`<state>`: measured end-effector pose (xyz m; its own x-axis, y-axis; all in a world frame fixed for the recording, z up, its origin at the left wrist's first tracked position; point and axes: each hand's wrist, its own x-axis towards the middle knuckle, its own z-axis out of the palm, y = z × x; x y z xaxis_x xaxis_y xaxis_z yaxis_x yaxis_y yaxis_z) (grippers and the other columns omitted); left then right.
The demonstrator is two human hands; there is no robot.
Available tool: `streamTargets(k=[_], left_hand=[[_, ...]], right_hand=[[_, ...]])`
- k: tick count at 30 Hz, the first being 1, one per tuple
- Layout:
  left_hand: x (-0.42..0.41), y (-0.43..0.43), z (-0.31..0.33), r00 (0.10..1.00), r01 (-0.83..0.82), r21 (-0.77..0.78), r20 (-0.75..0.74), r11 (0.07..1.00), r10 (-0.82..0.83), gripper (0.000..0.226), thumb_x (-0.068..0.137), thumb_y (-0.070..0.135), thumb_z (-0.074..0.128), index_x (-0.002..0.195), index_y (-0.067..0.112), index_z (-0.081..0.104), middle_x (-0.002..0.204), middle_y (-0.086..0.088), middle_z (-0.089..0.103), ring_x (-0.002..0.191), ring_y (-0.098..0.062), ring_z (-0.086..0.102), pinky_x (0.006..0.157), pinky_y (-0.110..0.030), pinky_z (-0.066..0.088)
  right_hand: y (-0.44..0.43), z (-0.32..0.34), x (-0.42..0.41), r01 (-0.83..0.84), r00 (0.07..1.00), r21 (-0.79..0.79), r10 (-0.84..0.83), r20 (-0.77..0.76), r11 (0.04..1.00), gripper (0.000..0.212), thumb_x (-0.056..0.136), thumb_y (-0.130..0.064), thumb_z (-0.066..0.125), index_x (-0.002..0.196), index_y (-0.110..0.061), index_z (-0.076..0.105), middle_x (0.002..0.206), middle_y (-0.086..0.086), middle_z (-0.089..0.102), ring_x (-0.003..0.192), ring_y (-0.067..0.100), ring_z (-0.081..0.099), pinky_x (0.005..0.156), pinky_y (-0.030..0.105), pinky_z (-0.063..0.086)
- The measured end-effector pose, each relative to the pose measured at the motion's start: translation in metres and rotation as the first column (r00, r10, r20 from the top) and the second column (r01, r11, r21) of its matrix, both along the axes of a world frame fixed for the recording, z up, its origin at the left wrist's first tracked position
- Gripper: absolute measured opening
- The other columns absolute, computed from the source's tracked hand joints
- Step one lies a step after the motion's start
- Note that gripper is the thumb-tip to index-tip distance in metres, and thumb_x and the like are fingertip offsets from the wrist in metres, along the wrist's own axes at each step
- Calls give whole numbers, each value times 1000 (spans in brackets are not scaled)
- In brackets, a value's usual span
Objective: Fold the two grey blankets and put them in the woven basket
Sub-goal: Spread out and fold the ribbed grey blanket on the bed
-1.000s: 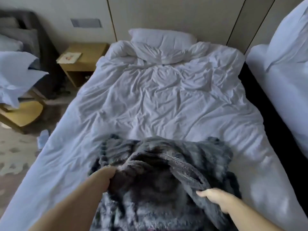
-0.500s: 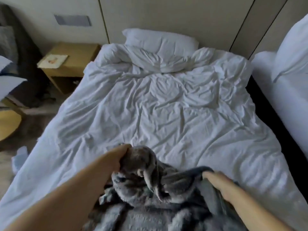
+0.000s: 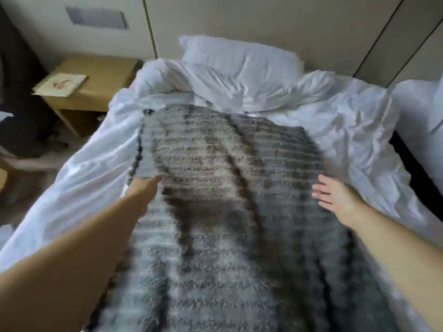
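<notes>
One grey fuzzy striped blanket (image 3: 227, 212) lies stretched lengthwise over the white bed (image 3: 354, 140), its far edge close to the bunched duvet below the pillow. My left hand (image 3: 145, 190) is at the blanket's left pom-pom edge, fingers tucked under a raised flap of it. Over the blanket's right edge, my right hand (image 3: 335, 200) is held flat with fingers spread and nothing in it. No second blanket or woven basket is in view.
A white pillow (image 3: 239, 58) lies at the head of the bed. A wooden nightstand (image 3: 96, 92) carrying a booklet (image 3: 61, 83) stands at the left. A second white bed (image 3: 422, 130) is at the right across a dark gap.
The blanket was bunched in both hands near the foot of the bed; it is now flung out flat toward the pillow. My right hand has let go and opened.
</notes>
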<state>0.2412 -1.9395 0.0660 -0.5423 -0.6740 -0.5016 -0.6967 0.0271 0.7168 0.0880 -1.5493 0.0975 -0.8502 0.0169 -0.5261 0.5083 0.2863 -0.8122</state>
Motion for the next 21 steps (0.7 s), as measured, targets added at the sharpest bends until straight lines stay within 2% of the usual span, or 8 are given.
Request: streamTargets(k=[2,4,7,9,14,16,19,21], left_hand=[[32,-9,-43,981,113,-124,174,986,-90,37,87,40,65,65,11,55,56,-7,49,50,-22,44,54,-27,34],[64,-10,-76,940,183,-136,313,974,-133,37,78,44,73,74,10,61,68,-7,61,69,-26,61,64,-27,48],[113,-17,-113,879,138,-197,475,971,-29,75,68,54,76,121,6,56,116,-19,62,102,-36,61,88,-41,53],[136,-25,-129,839,170,-272,544,947,6,91,68,64,70,131,5,44,125,-22,55,107,-40,57,88,-41,52],[156,-29,-130,823,282,-167,549,945,-148,47,79,59,65,69,14,55,72,-9,63,59,-20,49,56,-28,38],[158,-32,-122,858,249,-93,483,964,-175,42,83,50,65,66,13,55,64,-6,56,55,-17,46,49,-27,33],[167,-37,-112,971,-47,-246,216,968,102,34,86,42,66,71,14,53,60,-4,55,54,-17,48,45,-25,29],[181,-30,-107,975,-79,-222,186,972,122,39,85,47,65,71,13,53,60,-4,54,58,-21,52,48,-27,32]], right_hand=[[-16,-45,29,-42,996,79,35,86,996,31,97,-23,52,124,-7,57,111,15,66,91,30,63,81,34,45],[-37,-82,59,-142,981,120,123,152,983,27,95,-16,56,118,-5,60,89,8,66,71,21,59,65,27,42],[-78,-121,97,-311,945,212,278,170,926,25,92,-14,60,115,-5,64,98,13,68,77,22,59,62,25,40],[-103,-134,116,-459,888,372,430,162,807,39,91,-24,59,129,-12,57,118,12,65,100,25,61,78,28,45],[-149,-149,160,-669,687,495,715,127,555,57,94,-32,54,147,-18,37,153,5,32,139,20,34,109,28,30],[-158,-151,174,-689,661,504,738,139,522,53,95,-32,53,145,-19,39,152,3,33,137,21,36,107,28,31],[-150,-153,186,-644,699,551,700,144,530,50,96,-30,51,143,-17,41,148,3,39,132,21,43,105,31,36],[-130,-152,194,-603,754,567,634,174,561,52,96,-30,51,145,-18,39,149,5,39,132,24,43,105,34,39]])
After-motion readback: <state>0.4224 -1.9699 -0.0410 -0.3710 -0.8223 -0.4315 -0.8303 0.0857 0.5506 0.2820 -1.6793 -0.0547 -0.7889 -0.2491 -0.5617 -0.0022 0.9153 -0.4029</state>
